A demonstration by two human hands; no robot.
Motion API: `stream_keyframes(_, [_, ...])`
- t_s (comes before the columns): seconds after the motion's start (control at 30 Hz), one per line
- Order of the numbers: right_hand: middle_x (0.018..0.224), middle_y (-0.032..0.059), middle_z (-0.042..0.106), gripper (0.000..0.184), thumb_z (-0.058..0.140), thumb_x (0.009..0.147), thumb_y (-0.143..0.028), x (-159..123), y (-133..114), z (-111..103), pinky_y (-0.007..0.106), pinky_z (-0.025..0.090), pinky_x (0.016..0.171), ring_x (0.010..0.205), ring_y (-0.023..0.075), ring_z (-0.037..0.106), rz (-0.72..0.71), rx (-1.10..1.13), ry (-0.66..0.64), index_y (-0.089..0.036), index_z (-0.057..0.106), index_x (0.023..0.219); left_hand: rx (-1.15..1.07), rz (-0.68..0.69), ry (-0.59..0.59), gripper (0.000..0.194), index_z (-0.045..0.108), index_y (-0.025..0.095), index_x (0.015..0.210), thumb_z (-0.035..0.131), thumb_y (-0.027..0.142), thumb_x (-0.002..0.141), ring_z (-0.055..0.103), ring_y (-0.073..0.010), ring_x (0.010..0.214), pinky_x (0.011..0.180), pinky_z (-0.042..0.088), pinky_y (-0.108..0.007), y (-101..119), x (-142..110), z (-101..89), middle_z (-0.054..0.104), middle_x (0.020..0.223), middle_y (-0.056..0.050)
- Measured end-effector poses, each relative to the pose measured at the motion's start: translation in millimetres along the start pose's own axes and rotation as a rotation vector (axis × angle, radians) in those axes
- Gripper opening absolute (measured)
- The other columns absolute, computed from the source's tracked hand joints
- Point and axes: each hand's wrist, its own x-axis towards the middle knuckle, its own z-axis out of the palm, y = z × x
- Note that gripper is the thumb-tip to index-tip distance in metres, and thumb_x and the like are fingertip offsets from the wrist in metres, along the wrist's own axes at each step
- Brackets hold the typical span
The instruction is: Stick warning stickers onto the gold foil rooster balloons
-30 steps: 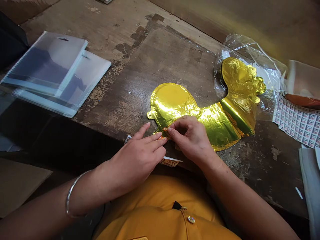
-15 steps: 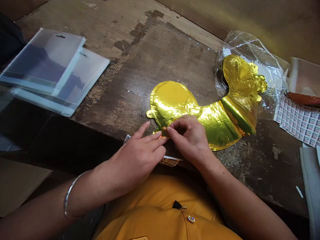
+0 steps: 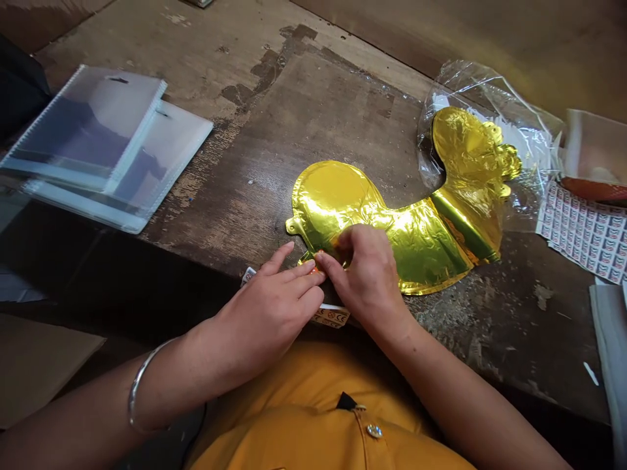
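Note:
A gold foil balloon (image 3: pixel 343 186), flat and curved, lies on the worn wooden table near its front edge. My left hand (image 3: pixel 272 300) rests palm down at the balloon's lower left edge, fingers stretched out. Under that hand a label sheet with CE marks (image 3: pixel 332 317) sticks out past the table edge. My right hand (image 3: pixel 369 274) is curled, its thumb pressed at the balloon's edge beside my left fingertips. By the thumb tip shows a small orange-marked sticker (image 3: pixel 321 252), mostly covered. The right fingertips are hidden behind the hand.
Clear plastic pouches (image 3: pixel 93 124) overlap at the left of the table (image 3: pixel 220 196). More folded gold foil (image 3: pixel 458 140) lies on a crinkled clear bag (image 3: pixel 526 140) at the back right. Printed sticker sheets (image 3: pixel 582 235) sit at the right, near a whitish stack (image 3: pixel 607 326).
My right hand has shifted slightly left and turned, its thumb now pressing down where it pinched the small sticker before. My left hand has stayed almost in place.

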Motion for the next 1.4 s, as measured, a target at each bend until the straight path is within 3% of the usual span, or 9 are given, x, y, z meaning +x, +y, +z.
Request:
stream_keyframes(0.1, [0.083, 0.0062, 0.057, 0.028, 0.066, 0.079, -0.043, 4, 9, 1, 0.034, 0.037, 0.069, 0.075, 0.0203, 0.046, 0.028, -0.088, 0.066, -0.019, 0.053, 0.087, 0.0, -0.017, -0.006, 0.015, 0.061, 0.014, 0.089, 0.047, 0.011, 0.091, 0.06, -0.0228, 0.118, 0.116, 0.023, -0.05, 0, 1, 0.0, 0.068, 0.12, -0.009])
stream_keyframes(0.23, [0.078, 0.0056, 0.06, 0.012, 0.045, 0.087, -0.018, 12, 18, -9, 0.034, 0.04, 0.065, 0.068, 0.019, 0.049, 0.108, -0.074, 0.156, -0.019, 0.056, 0.092, -0.019, -0.023, 0.012, 0.015, 0.061, 0.014, 0.092, 0.047, 0.009, 0.09, 0.06, -0.0218, 0.117, 0.116, 0.025, -0.049, -1, 2, 0.5, 0.069, 0.118, -0.008])
stream_keyframes(0.3, [0.087, 0.008, 0.065, 0.023, 0.042, 0.086, -0.012, 8, 16, -15, 0.035, 0.045, 0.072, 0.078, 0.0208, 0.056, -0.038, -0.027, 0.158, -0.02, 0.06, 0.098, -0.031, -0.02, 0.007, 0.015, 0.061, 0.015, 0.092, 0.047, 0.01, 0.09, 0.061, -0.0215, 0.117, 0.115, 0.026, -0.05, -2, 3, -0.4, 0.068, 0.119, -0.009])
stream_keyframes(0.43, [0.119, 0.0126, 0.066, 0.029, 0.048, 0.088, -0.013, -11, 8, -16, 0.042, 0.05, 0.091, 0.107, 0.0251, 0.057, -0.462, 0.026, -0.084, -0.017, 0.066, 0.11, -0.04, -0.017, -0.037, 0.017, 0.062, 0.016, 0.09, 0.045, 0.014, 0.091, 0.057, -0.0211, 0.12, 0.114, 0.028, -0.051, -6, -2, -8.6, 0.065, 0.126, -0.009])
stream_keyframes(0.8, [0.113, 0.0226, 0.067, 0.032, 0.044, 0.089, -0.009, -6, 8, -12, 0.042, 0.055, 0.083, 0.093, 0.0266, 0.064, -0.69, -0.197, -0.121, -0.002, 0.066, 0.112, -0.017, -0.145, -0.045, 0.012, 0.062, 0.018, 0.085, 0.05, 0.015, 0.088, 0.051, -0.026, 0.128, 0.111, 0.028, -0.058, -10, -21, -19.8, 0.062, 0.129, -0.009])
stream_keyframes(0.9, [0.113, 0.0173, 0.069, 0.027, 0.049, 0.09, -0.011, -1, 12, -11, 0.036, 0.053, 0.087, 0.099, 0.0231, 0.065, -0.581, -0.042, -0.093, -0.008, 0.069, 0.108, -0.043, -0.159, -0.063, 0.012, 0.061, 0.018, 0.086, 0.049, 0.016, 0.089, 0.051, -0.0249, 0.128, 0.112, 0.025, -0.058, -12, -20, -21.2, 0.062, 0.13, -0.008])
stream_keyframes(1.03, [0.08, 0.0049, 0.071, 0.015, 0.058, 0.088, -0.02, 11, 17, -17, 0.025, 0.049, 0.069, 0.072, 0.0142, 0.063, -0.332, 0.191, -0.153, -0.016, 0.071, 0.081, -0.04, -0.173, -0.093, 0.01, 0.059, 0.019, 0.088, 0.049, 0.016, 0.089, 0.051, -0.0232, 0.128, 0.113, 0.023, -0.058, -14, -18, -23.6, 0.062, 0.13, -0.006])
stream_keyframes(1.2, [0.052, -0.0051, 0.043, 0.035, 0.066, 0.081, -0.034, 22, 19, -17, 0.022, 0.03, 0.051, 0.052, 0.0081, 0.039, -0.12, 0.306, -0.164, -0.017, 0.051, 0.053, -0.009, -0.157, -0.123, 0.011, 0.059, 0.02, 0.088, 0.049, 0.016, 0.089, 0.053, -0.0235, 0.124, 0.112, 0.026, -0.057, -13, -14, -28.0, 0.062, 0.128, -0.007])
stream_keyframes(1.4, [0.052, -0.0054, 0.027, 0.047, 0.042, 0.088, -0.049, 35, 22, -20, 0.024, 0.023, 0.048, 0.05, 0.0078, 0.028, 0.044, 0.503, -0.29, -0.019, 0.039, 0.053, -0.009, -0.104, -0.025, 0.014, 0.062, 0.017, 0.081, 0.05, 0.015, 0.087, 0.039, -0.0263, 0.133, 0.112, 0.033, -0.047, 1, 2, -47.1, 0.046, 0.14, -0.014])
